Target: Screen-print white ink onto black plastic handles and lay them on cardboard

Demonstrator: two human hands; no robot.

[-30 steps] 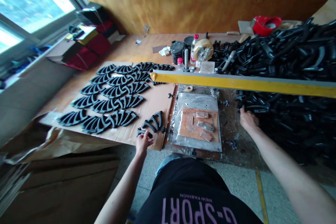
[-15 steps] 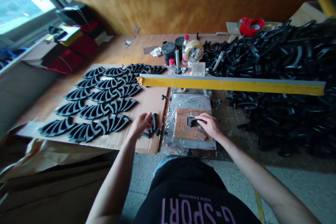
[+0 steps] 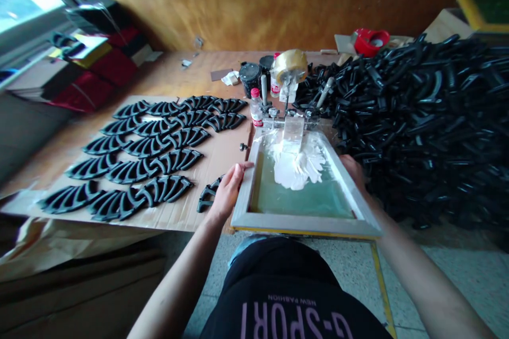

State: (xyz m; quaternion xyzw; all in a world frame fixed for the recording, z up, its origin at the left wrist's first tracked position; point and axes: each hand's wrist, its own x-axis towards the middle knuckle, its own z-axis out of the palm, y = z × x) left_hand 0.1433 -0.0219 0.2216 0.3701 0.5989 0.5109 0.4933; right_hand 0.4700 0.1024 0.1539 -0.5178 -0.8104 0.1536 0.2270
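Observation:
A screen frame (image 3: pixel 306 222) with a grey rim and green mesh lies low over the work spot in front of me. White paste (image 3: pixel 296 169) is spread on the mesh, with a clear block (image 3: pixel 293 133) at its far end. My left hand (image 3: pixel 229 185) holds the frame's left side, thumb and fingers against the rim. At the right side, my right hand (image 3: pixel 353 170) is partly hidden behind the rim, its fingers not clearly seen. Black curved parts (image 3: pixel 209 193) lie on the cardboard just left of my left hand.
Rows of black curved parts (image 3: pixel 135 169) cover the cardboard (image 3: pixel 222 153) at left. A large pile of black parts (image 3: pixel 429 116) fills the right. Behind the frame stand a small bottle (image 3: pixel 256 108), a dark tub (image 3: pixel 250 78) and a tape roll (image 3: pixel 290 66).
The frame has swung down from its raised, edge-on position and now covers the base plate. My left hand left the black parts for its left side; my right hand moved right to its other side.

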